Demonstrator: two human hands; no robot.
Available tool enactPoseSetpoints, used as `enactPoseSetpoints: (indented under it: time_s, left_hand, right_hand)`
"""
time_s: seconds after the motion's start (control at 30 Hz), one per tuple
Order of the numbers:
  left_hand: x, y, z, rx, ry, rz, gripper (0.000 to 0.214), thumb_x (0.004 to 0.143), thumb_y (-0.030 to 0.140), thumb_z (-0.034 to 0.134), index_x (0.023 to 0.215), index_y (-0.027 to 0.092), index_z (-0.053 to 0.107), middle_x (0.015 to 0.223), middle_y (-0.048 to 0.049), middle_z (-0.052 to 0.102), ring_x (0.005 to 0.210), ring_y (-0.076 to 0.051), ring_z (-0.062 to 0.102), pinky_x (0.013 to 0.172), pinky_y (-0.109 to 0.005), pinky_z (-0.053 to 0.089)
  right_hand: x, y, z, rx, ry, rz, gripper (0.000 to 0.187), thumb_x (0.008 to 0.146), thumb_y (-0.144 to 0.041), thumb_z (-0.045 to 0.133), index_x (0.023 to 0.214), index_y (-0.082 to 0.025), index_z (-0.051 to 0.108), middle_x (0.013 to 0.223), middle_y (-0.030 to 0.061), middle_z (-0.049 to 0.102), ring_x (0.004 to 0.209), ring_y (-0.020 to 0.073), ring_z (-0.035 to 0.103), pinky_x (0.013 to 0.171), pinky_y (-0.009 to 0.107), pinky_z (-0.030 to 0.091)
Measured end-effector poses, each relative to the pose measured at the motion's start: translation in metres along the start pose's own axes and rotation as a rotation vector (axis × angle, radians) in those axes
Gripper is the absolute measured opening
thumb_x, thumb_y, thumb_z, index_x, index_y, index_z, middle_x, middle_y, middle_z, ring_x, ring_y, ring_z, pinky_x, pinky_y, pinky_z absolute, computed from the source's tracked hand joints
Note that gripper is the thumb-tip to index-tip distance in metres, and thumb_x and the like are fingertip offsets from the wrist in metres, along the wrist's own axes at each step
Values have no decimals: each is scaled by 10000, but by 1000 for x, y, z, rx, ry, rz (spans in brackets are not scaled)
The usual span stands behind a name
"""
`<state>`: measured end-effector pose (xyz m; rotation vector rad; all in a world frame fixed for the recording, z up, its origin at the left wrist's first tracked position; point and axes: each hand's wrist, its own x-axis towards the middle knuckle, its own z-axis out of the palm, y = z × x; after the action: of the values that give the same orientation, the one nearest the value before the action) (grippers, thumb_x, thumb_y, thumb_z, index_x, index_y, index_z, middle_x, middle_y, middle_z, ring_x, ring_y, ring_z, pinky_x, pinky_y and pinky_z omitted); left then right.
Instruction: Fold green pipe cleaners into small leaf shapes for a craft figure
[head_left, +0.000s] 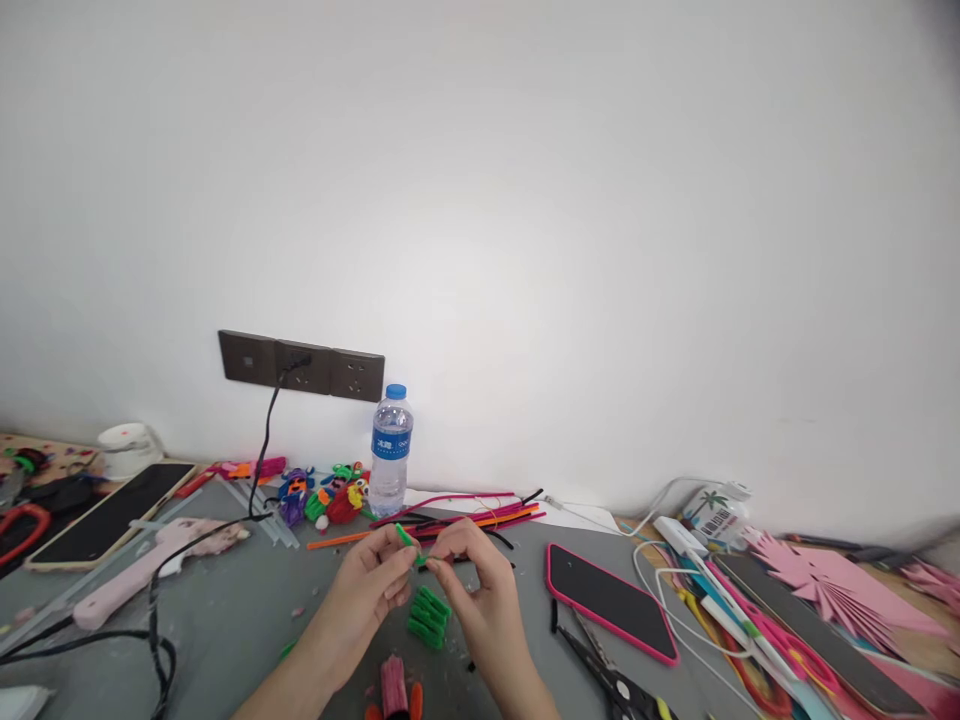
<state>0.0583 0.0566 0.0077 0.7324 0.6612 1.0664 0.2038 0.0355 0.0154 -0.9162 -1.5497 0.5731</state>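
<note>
My left hand [380, 570] pinches a short green pipe cleaner [407, 538] between thumb and forefinger. Facing it, my right hand [474, 575] has its thumb and forefinger pinched on the other end of the same piece. Below and between the hands lies a bundle of folded green pipe cleaners [429, 617]. Nearer me, a pink pipe cleaner roll [393, 686] stands with orange pieces [416, 700] at its sides. Behind the hands, loose pink, orange and black pipe cleaners [480, 515] lie in a pile.
A water bottle [391, 455] stands by the wall, beside small pipe cleaner figures [322, 497]. On the left lie a pink glue gun [142, 575] with its cord and a phone [112, 515]. To the right are a pink-edged phone [611, 602], scissors [619, 690] and pink folded paper [817, 580].
</note>
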Motion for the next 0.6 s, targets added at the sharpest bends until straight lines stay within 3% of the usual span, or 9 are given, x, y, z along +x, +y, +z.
enactPoseSetpoints:
  time_s: [0.23,0.4,0.6]
  left_hand:
    - [-5,9,2,93,-156,-110,360,650,357,836,620,170,530,470,104,370,446,-50,261,476,-182,317]
    - [-6,8,-4,120,-231,-150,280,705,369,798,716,157,616,477,106,384,404,-34,235,447,-185,287]
    - [-7,15,-7,258,-280,-181,338,663,418,812,693,118,659,666,-29,651,411,-29,386,444,-191,293]
  right_hand:
    - [2,7,-7,119,-66,70,156,884,-296,582,767,-195,602,746,29,569,719,175,520,651,280,394]
    - [1,14,-7,228,-130,165,167,873,-339,604,788,-196,615,760,30,556,722,172,502,643,278,382]
    - [1,13,-9,353,-213,215,172,821,-348,677,753,-194,644,766,35,551,747,179,511,663,286,390]
